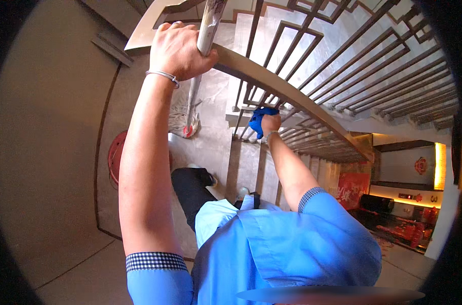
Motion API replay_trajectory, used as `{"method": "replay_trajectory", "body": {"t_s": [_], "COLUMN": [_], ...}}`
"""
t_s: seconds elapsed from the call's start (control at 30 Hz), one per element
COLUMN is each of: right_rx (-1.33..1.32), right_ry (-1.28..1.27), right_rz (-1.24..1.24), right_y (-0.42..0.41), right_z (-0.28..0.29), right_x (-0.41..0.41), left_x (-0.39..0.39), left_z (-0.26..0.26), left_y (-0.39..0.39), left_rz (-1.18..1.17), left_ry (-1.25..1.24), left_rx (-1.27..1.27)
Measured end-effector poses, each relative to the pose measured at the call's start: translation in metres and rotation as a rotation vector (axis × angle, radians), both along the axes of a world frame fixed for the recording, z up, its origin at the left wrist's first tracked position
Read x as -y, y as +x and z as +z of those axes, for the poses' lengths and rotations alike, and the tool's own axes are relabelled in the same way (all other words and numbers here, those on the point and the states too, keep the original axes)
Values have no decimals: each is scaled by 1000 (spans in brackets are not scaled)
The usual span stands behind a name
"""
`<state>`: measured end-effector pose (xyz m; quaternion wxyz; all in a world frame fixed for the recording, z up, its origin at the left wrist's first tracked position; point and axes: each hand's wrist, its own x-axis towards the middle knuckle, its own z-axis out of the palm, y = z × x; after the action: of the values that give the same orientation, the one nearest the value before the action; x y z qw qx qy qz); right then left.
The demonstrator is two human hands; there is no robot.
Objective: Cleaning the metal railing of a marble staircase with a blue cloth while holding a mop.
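My left hand (181, 49) is on the brown handrail (269, 80), a pale mop pole (210, 28) held in the crook of its thumb. Its fingertips are mostly hidden over the rail's far side. Down on the landing, the string mop head (183, 120) with a red centre rests on the floor at the pole's lower end. Lower down, my right hand (272, 124) grips a bunched blue cloth (260, 120) against the dark metal balusters below the rail. The cloth hides the bars behind it.
Stairs (250, 164) descend beside my feet, and pale steps (276, 34) rise beyond the balustrade (297, 45). A red round container (117, 152) stands by the left wall (47, 145). A lit shelf unit (404, 183) with red decorations lies below right.
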<state>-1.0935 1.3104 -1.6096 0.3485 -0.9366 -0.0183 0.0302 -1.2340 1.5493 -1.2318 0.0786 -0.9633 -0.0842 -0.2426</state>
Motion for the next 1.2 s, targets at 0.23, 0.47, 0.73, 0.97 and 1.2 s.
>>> {"method": "replay_trajectory", "body": {"t_s": [0.23,0.47,0.73,0.97,1.2], "right_rx": [-348,-638,-978,-986,-1026], "right_ry": [1141,1228,1033,1410,1420], "right_rz": [-547,-174,23,216,-40], "right_y": [-27,-42,-46,-56,-28], "right_z": [-22,-15,66,42,90], "right_x": [-1,-27,-59,-40,-74], "left_x": [1,12,9,6,10], "left_z": [4,11,10,5,10], "left_y": [2,13,4,7,8], "left_rz": [3,-51,20,-41,-26], "left_ry": [-2,5,-34,2,-9], "left_rx": [-60,-22,-103,14,-25]}}
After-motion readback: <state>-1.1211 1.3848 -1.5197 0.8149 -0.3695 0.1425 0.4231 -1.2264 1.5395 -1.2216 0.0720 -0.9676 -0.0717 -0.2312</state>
